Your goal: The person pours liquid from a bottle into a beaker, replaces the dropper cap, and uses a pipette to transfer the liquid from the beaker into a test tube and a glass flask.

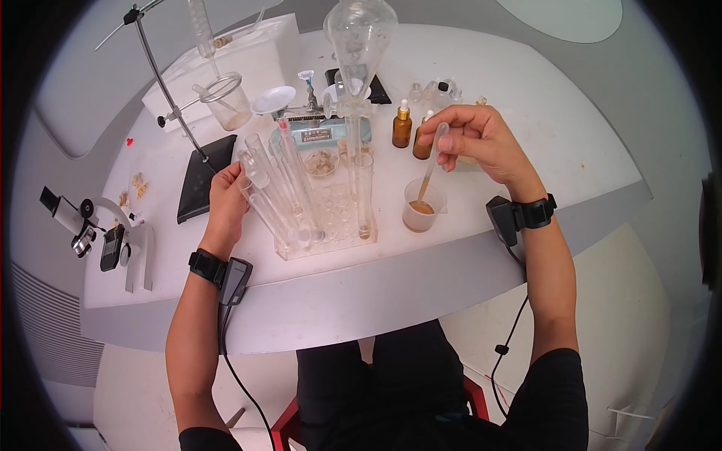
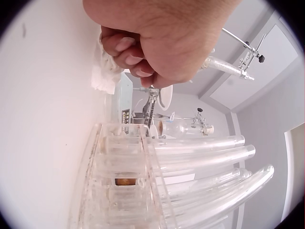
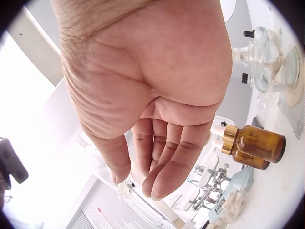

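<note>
In the head view my right hand [image 1: 485,143] pinches a translucent plastic dropper [image 1: 429,171], its tip down in a small clear cup [image 1: 419,220] of brownish liquid. The right wrist view shows that hand [image 3: 147,81] with thumb and fingertips brought close together. A clear test tube rack [image 1: 338,250] holds several tilted tubes [image 1: 263,207]. Left of their upper ends is my left hand [image 1: 228,197], fingers curled. The left wrist view has this hand [image 2: 162,43] above the rack [image 2: 147,167] in the picture; nothing shows in its fingers, and its thumb is hidden.
Brown dropper bottles [image 1: 402,128] stand behind the cup. A blue balance [image 1: 320,135], a dish of pale lumps [image 1: 322,163] and a separating funnel [image 1: 361,37] are behind the rack. At the left are a stand base [image 1: 203,180] and a microscope [image 1: 139,252].
</note>
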Available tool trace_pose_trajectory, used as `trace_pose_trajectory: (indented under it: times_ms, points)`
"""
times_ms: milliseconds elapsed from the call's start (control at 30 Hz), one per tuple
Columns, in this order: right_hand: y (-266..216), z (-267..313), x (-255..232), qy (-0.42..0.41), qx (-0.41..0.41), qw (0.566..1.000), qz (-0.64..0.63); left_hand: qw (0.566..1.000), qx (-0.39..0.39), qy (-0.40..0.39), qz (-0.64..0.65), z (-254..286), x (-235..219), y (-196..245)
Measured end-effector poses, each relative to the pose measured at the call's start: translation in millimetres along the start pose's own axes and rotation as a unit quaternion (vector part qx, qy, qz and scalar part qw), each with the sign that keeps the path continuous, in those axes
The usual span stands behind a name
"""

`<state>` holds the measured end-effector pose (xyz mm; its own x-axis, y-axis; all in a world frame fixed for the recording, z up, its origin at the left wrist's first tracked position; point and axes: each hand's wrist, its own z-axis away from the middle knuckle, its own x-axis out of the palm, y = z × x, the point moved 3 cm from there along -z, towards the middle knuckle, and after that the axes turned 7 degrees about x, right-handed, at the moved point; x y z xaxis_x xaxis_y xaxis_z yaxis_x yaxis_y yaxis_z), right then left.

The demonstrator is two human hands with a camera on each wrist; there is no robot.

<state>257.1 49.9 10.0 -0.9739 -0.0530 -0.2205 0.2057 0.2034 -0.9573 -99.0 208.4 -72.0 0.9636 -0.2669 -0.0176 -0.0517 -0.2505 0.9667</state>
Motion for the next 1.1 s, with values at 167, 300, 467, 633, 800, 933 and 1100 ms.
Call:
trace_pose_trajectory:
  times_ms: [167,300,467,633,800,933,1100]
  points:
    - [1.4,-0.5,0.2,0.002,0.002,1.0,0.001,1.0,0.005,-0.003,0.002,-0.1,-0.5,-0.3]
    - [1.3,-0.3,0.7,0.006,0.003,1.0,-0.002,1.0,0.007,-0.004,0.003,-1.1,-1.5,-2.4]
    - [0.1,0.1,1.5,0.007,0.003,1.0,0.0,1.0,0.01,-0.01,0.005,-0.4,-1.3,-1.1]
    - [0.4,0.0,1.5,0.013,0.002,1.0,0.004,1.0,0.005,-0.004,0.006,0.0,-0.4,0.0]
    - [1.3,-0.1,1.4,0.012,0.001,1.0,0.002,1.0,0.0,-0.004,0.003,0.4,0.3,0.3]
    - [1.4,-0.3,1.1,0.012,0.002,1.0,0.0,1.0,-0.001,-0.002,0.003,0.2,0.0,0.0]
    - [1.2,0.5,1.4,0.011,0.007,1.0,-0.004,1.0,0.006,-0.01,0.004,-0.6,-1.4,-1.6]
